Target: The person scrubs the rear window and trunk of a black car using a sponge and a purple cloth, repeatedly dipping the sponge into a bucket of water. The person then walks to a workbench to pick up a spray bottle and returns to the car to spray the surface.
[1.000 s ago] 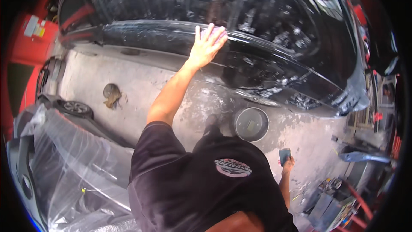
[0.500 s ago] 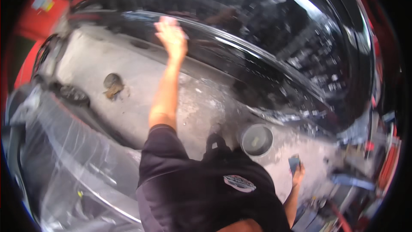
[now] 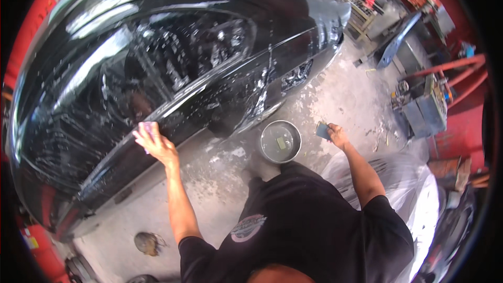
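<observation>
A black car (image 3: 173, 63), its side window and door wet and streaked, stretches across the upper left. My left hand (image 3: 159, 147) reaches to the ledge below the window. Under its fingers is a pinkish pad (image 3: 149, 127), pressed against the car; whether it is cloth or sponge I cannot tell. My right hand (image 3: 339, 136) is held away from the car, to the right, fingers closed on a flat dark blue-grey sanding pad (image 3: 323, 131). Between my hands a round bucket (image 3: 299, 149) stands on the floor, with liquid and a greenish block (image 3: 281, 143) inside.
A plastic-covered object (image 3: 414, 183) lies behind my right arm. Metal boxes (image 3: 427, 110), red tubing (image 3: 461, 71) and a blue panel (image 3: 399, 42) crowd the right side. A round dark object (image 3: 145, 243) with a brown lump rests on the concrete floor (image 3: 209, 178).
The view has swung to the right, so the car sits farther left. My left hand has come down to the ledge. My right hand, still holding the sanding pad, is raised higher in view.
</observation>
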Demonstrator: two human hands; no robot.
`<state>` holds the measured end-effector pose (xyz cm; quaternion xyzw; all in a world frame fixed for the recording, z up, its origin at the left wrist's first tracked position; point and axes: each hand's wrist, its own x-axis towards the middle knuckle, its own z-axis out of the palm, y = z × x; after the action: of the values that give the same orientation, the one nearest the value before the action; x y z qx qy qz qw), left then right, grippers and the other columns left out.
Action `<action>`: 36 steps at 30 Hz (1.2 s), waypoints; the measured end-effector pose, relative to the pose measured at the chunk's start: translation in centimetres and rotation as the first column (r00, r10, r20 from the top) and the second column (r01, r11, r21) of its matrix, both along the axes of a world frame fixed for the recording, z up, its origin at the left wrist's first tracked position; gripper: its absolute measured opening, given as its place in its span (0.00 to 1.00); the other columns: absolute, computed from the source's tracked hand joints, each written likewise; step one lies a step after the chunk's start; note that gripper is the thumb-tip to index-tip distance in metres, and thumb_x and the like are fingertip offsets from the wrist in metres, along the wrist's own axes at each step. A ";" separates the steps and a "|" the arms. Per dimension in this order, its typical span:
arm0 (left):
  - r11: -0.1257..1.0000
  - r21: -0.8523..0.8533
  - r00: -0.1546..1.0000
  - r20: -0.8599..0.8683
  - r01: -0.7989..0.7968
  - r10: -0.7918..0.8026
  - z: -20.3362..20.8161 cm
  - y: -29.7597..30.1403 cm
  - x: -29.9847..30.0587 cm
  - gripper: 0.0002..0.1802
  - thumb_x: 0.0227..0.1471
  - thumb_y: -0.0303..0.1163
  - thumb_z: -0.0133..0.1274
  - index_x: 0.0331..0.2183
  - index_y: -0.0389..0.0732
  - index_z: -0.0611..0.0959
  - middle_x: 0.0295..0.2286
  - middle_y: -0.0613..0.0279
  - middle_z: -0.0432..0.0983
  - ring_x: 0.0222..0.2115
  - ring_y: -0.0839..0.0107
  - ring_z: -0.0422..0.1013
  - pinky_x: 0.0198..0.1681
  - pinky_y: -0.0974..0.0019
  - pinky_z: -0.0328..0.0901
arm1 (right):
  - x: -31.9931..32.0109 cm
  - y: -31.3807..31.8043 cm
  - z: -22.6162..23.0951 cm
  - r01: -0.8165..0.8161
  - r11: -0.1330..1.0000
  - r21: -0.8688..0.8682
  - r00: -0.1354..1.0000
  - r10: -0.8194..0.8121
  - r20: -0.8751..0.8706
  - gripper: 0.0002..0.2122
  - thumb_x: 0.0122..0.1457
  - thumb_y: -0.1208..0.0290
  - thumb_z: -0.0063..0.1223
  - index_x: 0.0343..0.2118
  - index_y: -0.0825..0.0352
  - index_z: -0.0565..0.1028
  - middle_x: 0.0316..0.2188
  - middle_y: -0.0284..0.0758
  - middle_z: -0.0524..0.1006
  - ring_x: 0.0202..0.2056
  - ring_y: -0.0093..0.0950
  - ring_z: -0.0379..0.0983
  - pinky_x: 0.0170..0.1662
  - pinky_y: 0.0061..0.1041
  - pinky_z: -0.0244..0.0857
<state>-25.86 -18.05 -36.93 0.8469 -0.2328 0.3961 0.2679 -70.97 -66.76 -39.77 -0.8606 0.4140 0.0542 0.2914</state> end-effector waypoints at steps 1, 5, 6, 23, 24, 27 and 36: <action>0.994 0.041 0.994 0.043 0.097 -0.099 0.2 -1.6 0.2 0.28 0.52 0.18 0.51 0.54 0.47 0.82 0.63 0.47 0.65 0.66 0.33 0.55 0.67 0.30 0.46 | 0.5 0.2 0.6 0.067 0.994 0.085 0.998 -0.067 0.004 0.19 0.63 0.67 0.46 0.51 0.74 0.76 0.44 0.53 0.80 0.46 0.52 0.78 0.51 0.41 0.72; 0.886 0.057 0.886 0.022 0.461 -0.463 6.0 -12.4 -0.9 0.27 0.52 0.12 0.51 0.53 0.43 0.82 0.61 0.47 0.68 0.64 0.39 0.60 0.67 0.39 0.54 | -3.2 -3.2 -4.3 0.041 0.995 -0.092 0.998 -0.038 0.045 0.19 0.63 0.68 0.49 0.52 0.74 0.76 0.53 0.50 0.77 0.51 0.48 0.76 0.55 0.41 0.70; 0.857 0.038 0.856 0.028 0.515 -0.516 8.6 -15.6 -1.1 0.27 0.52 0.11 0.51 0.52 0.42 0.82 0.60 0.47 0.68 0.64 0.39 0.61 0.67 0.41 0.56 | -4.3 -4.4 -5.6 0.099 0.993 -0.063 0.992 -0.093 0.088 0.18 0.63 0.68 0.49 0.51 0.74 0.77 0.53 0.50 0.77 0.52 0.47 0.75 0.55 0.41 0.70; 0.741 0.613 0.892 0.126 0.274 -0.434 21.0 -62.2 -0.6 0.26 0.53 0.30 0.56 0.55 0.40 0.79 0.58 0.42 0.69 0.63 0.46 0.63 0.68 0.46 0.54 | -26.9 -19.5 -18.9 0.687 0.491 0.536 0.525 -0.845 0.103 0.12 0.62 0.70 0.45 0.40 0.73 0.75 0.25 0.47 0.78 0.18 0.35 0.77 0.15 0.32 0.69; 0.729 0.621 0.880 0.129 0.289 -0.458 19.6 -65.3 -0.4 0.27 0.53 0.31 0.56 0.55 0.39 0.78 0.57 0.41 0.71 0.61 0.45 0.65 0.68 0.46 0.55 | -26.9 -20.7 -19.0 0.686 0.496 0.532 0.512 -0.849 0.131 0.12 0.63 0.70 0.44 0.41 0.74 0.75 0.24 0.46 0.78 0.17 0.34 0.77 0.15 0.31 0.70; 0.721 0.589 0.878 0.041 0.364 -0.477 17.0 -76.0 -1.4 0.22 0.54 0.32 0.55 0.50 0.34 0.80 0.54 0.39 0.73 0.56 0.45 0.70 0.64 0.48 0.61 | -27.7 -22.5 -18.0 0.679 0.506 0.532 0.491 -0.852 0.183 0.13 0.66 0.69 0.43 0.45 0.74 0.74 0.24 0.42 0.78 0.16 0.32 0.77 0.15 0.29 0.70; 0.298 0.826 0.656 -0.112 0.479 -0.746 14.2 -90.8 -5.4 0.24 0.62 0.42 0.51 0.58 0.51 0.77 0.62 0.53 0.64 0.65 0.53 0.58 0.67 0.44 0.54 | -26.7 -22.0 -15.4 0.643 0.481 0.595 0.432 -0.870 0.237 0.11 0.66 0.68 0.43 0.37 0.72 0.73 0.23 0.42 0.77 0.19 0.30 0.75 0.20 0.29 0.68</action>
<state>-31.22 -108.84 -22.73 0.6416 -0.7296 0.2315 -0.0493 -97.71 -88.80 -55.12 -0.4653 0.6478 -0.2302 0.5576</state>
